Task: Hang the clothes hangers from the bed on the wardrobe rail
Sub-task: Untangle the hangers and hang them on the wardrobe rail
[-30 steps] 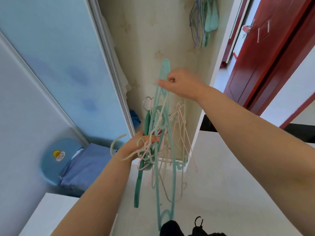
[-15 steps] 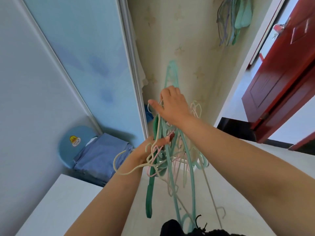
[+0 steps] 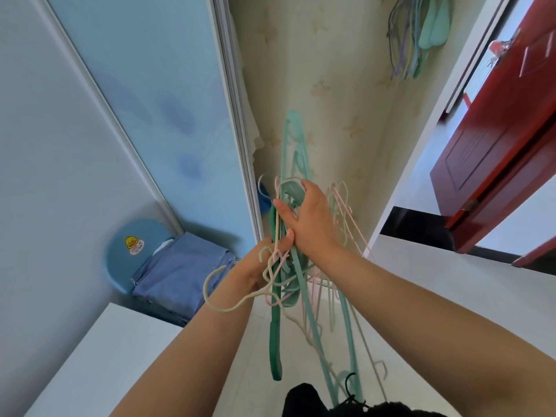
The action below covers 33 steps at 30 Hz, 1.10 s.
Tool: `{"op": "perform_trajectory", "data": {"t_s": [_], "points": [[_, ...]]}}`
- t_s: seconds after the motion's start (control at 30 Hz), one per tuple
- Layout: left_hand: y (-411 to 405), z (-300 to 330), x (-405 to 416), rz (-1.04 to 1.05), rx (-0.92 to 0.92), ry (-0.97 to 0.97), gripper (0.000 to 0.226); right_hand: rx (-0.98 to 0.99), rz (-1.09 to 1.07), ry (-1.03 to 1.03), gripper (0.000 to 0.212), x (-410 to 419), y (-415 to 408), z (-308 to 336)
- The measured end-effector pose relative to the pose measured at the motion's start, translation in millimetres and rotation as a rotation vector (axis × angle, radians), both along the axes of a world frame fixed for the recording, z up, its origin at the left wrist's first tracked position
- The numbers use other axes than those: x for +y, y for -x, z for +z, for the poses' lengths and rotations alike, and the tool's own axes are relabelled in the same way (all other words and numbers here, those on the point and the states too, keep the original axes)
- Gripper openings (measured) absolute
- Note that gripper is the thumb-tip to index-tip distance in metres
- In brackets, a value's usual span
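A tangled bunch of thin hangers (image 3: 304,284) in teal, dark green, pink and cream hangs in front of me. My left hand (image 3: 258,266) grips the bunch around its hooks from the left. Just above it, my right hand (image 3: 307,218) curls its fingers around teal hangers in the same bunch; one teal hanger (image 3: 293,145) sticks up above that hand. More hangers (image 3: 415,34) hang high on the wallpapered wall at the top right. No wardrobe rail shows.
A pale blue sliding wardrobe door (image 3: 144,100) fills the left. A blue round stool (image 3: 132,251) with folded blue cloth (image 3: 180,275) stands below it, beside a white surface (image 3: 99,365). A red door (image 3: 505,139) stands open at right. Dark clothing (image 3: 304,401) is at the bottom edge.
My right hand has come down from the top of the tall teal hanger into the bunch, close above my left hand. The view has shifted to the left.
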<state>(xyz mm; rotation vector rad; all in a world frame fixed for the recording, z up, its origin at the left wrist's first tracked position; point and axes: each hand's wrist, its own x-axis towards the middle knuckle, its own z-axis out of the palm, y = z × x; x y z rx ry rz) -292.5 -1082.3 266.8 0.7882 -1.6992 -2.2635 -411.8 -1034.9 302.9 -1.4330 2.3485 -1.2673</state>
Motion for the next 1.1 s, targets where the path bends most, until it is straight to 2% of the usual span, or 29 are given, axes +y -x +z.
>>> {"op": "perform_trajectory", "data": {"t_s": [0.1,0.27,0.33,0.4,0.5,0.57,0.63,0.77,0.83,0.9,0.97,1.0,1.1], "points": [[1,-5,-5,0.023,0.099,-0.081,0.083,-0.208,0.084,-0.052,0.063,9,-2,-6],[4,-4,-14,0.107,0.097,-0.122,0.087,-0.267,0.267,-0.189,0.057,28,10,-8],[4,-2,-20,0.122,0.078,-0.101,0.083,-0.238,0.326,-0.295,0.072,38,18,-9],[5,-1,-26,0.168,0.042,-0.112,0.059,-0.217,0.347,-0.428,0.098,49,25,-15],[9,4,-33,0.179,0.053,-0.121,0.040,-0.144,0.366,-0.656,0.128,66,35,-25],[13,6,-37,0.202,0.061,-0.131,0.034,-0.097,0.390,-0.748,0.133,78,41,-30],[15,6,-45,0.251,0.055,-0.154,0.039,-0.134,0.408,-0.803,0.133,88,45,-35],[22,3,-61,0.294,0.039,-0.161,0.073,-0.199,0.398,-0.843,0.133,100,53,-49],[25,5,-65,0.302,0.029,-0.158,0.067,-0.249,0.358,-0.797,0.115,105,52,-53],[28,6,-67,0.303,0.031,-0.157,0.057,-0.333,0.308,-0.714,0.082,109,50,-51],[32,8,-69,0.322,0.050,-0.176,0.047,-0.367,0.268,-0.666,0.070,112,49,-45],[33,10,-70,0.339,0.051,-0.175,0.043,-0.373,0.256,-0.655,0.074,112,50,-44],[41,10,-72,0.351,0.033,-0.174,0.045,-0.375,0.321,-0.654,0.107,109,55,-42]]}}
